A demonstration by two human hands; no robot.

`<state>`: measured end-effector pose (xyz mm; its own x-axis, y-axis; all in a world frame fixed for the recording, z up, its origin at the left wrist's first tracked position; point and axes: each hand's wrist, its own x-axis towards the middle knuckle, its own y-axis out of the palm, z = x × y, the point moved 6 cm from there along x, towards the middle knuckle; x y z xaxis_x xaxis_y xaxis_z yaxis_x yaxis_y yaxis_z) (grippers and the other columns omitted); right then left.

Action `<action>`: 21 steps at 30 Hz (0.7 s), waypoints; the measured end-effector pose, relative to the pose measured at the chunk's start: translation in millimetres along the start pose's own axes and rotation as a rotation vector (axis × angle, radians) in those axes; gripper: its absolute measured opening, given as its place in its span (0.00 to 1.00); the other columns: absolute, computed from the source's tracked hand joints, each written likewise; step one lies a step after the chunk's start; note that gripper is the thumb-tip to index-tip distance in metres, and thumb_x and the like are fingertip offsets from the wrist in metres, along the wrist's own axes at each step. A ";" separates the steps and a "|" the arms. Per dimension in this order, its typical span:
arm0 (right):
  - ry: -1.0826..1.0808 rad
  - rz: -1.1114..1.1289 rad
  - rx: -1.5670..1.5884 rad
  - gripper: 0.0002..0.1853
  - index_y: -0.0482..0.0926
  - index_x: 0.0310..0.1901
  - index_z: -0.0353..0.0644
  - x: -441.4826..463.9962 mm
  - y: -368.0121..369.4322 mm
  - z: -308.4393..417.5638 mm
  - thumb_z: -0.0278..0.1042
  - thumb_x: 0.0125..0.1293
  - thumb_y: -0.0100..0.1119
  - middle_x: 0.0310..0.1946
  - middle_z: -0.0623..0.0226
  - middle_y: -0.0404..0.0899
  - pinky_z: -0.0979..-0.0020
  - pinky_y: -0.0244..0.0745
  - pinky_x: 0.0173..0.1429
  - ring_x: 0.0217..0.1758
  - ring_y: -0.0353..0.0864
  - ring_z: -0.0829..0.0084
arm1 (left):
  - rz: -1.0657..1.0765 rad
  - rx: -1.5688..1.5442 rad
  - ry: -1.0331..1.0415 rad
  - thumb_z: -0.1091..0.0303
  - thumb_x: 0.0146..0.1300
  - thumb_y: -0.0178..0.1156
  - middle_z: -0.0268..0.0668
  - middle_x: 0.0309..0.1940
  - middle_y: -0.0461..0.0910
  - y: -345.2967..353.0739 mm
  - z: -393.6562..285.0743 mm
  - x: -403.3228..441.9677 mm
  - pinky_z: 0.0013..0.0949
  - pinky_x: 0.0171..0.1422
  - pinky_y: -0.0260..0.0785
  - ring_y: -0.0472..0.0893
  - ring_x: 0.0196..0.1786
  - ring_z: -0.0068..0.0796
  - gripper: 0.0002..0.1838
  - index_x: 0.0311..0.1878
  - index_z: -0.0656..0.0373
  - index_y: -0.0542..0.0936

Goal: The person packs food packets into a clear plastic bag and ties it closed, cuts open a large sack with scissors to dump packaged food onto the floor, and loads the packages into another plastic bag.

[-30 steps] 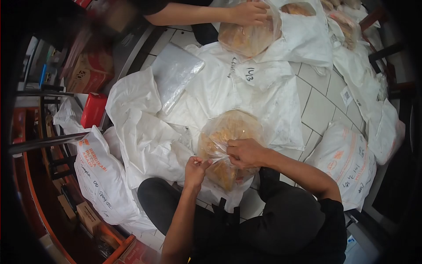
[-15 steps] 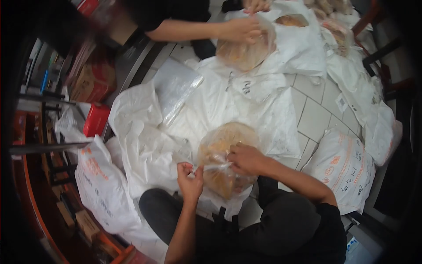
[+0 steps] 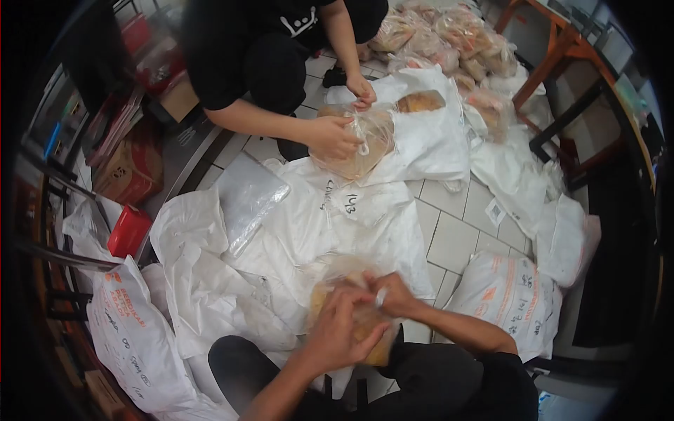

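Observation:
A clear plastic bag of yellow-brown pieces (image 3: pixel 379 349) rests low in front of me, on the edge of the white sacks. My left hand (image 3: pixel 345 324) is over the bag, blurred, with thumb and fingers spread apart. My right hand (image 3: pixel 394 295) is closed on the bag's gathered neck, at its right side. Across from me a person in black (image 3: pixel 246 77) has both hands at another filled plastic bag (image 3: pixel 358 158).
A stack of flat clear bags (image 3: pixel 249 200) lies on white sacks (image 3: pixel 365 224). Printed sacks stand at left (image 3: pixel 137 337) and right (image 3: pixel 505 298). Filled bags (image 3: pixel 470 35) are piled at the back, near an orange wooden frame (image 3: pixel 554 49). A red box (image 3: pixel 129 231) is at left.
The view has tilted up, showing more of the other person and the piled bags. My left hand has moved right, over the bag, and its fingers have opened.

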<state>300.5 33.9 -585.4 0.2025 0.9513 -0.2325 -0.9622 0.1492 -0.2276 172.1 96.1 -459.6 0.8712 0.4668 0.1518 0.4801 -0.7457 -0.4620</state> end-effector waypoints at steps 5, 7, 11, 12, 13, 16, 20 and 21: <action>0.118 -0.423 -0.547 0.29 0.76 0.28 0.30 19.5 -155.8 70.2 0.51 0.75 0.40 0.16 0.55 0.71 0.56 0.63 0.28 0.21 0.68 0.64 | -0.326 0.002 -0.123 0.65 0.51 0.72 0.50 0.57 0.71 -49.4 36.9 -12.8 0.39 0.59 0.68 0.75 0.54 0.46 0.39 0.62 0.66 0.62; -0.043 -0.637 -0.686 0.31 0.73 0.24 0.38 39.2 -263.1 86.6 0.58 0.73 0.38 0.16 0.65 0.69 0.61 0.62 0.25 0.20 0.69 0.72 | -0.388 -0.101 -0.207 0.64 0.53 0.71 0.51 0.57 0.71 -49.0 56.1 -29.8 0.38 0.54 0.71 0.78 0.51 0.44 0.41 0.65 0.64 0.59; 0.291 -1.112 -0.715 0.28 0.78 0.37 0.37 73.7 -482.4 171.5 0.56 0.73 0.39 0.25 0.62 0.76 0.61 0.71 0.37 0.31 0.76 0.69 | -0.412 -0.146 -0.430 0.66 0.54 0.70 0.50 0.56 0.73 -63.0 65.2 -39.6 0.37 0.49 0.73 0.81 0.44 0.38 0.40 0.66 0.62 0.57; 0.208 -1.117 -0.755 0.27 0.77 0.39 0.36 86.4 -509.5 205.5 0.56 0.72 0.41 0.27 0.62 0.76 0.62 0.71 0.39 0.33 0.76 0.69 | -0.416 -0.158 -0.439 0.67 0.54 0.70 0.50 0.56 0.73 -70.0 64.1 -36.8 0.36 0.49 0.73 0.81 0.44 0.37 0.41 0.66 0.62 0.57; 0.117 -1.105 -0.797 0.26 0.77 0.41 0.36 97.3 -523.8 250.6 0.56 0.72 0.42 0.29 0.61 0.77 0.62 0.72 0.40 0.35 0.77 0.69 | -0.397 -0.176 -0.444 0.67 0.54 0.70 0.49 0.55 0.73 -73.9 64.8 -39.1 0.36 0.50 0.73 0.81 0.44 0.37 0.41 0.66 0.62 0.56; -0.092 -1.073 -0.883 0.25 0.76 0.47 0.36 123.0 -529.2 357.3 0.55 0.70 0.47 0.34 0.61 0.78 0.65 0.72 0.45 0.41 0.78 0.69 | -0.487 -0.129 -0.609 0.63 0.54 0.70 0.51 0.54 0.74 -87.3 99.3 -54.0 0.38 0.50 0.73 0.81 0.47 0.40 0.41 0.66 0.62 0.58; -0.370 -0.848 -0.893 0.27 0.74 0.54 0.36 148.1 -453.9 385.8 0.54 0.68 0.52 0.41 0.60 0.81 0.69 0.73 0.52 0.48 0.79 0.70 | -0.355 0.245 -0.694 0.57 0.54 0.69 0.56 0.53 0.75 -105.4 131.7 -68.2 0.44 0.59 0.69 0.77 0.55 0.51 0.38 0.63 0.63 0.65; -0.421 -0.685 -0.853 0.28 0.73 0.56 0.35 155.1 -411.6 356.3 0.54 0.67 0.54 0.43 0.60 0.81 0.70 0.73 0.54 0.50 0.79 0.70 | -0.369 0.243 -0.711 0.57 0.54 0.69 0.56 0.53 0.75 -110.2 133.4 -70.8 0.44 0.59 0.69 0.77 0.55 0.51 0.38 0.63 0.63 0.65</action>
<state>663.2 216.1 -190.9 0.4009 0.7802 0.4802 -0.2088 0.5881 -0.7813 43.9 208.7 -536.1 0.3514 0.9102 -0.2191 0.6152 -0.4009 -0.6788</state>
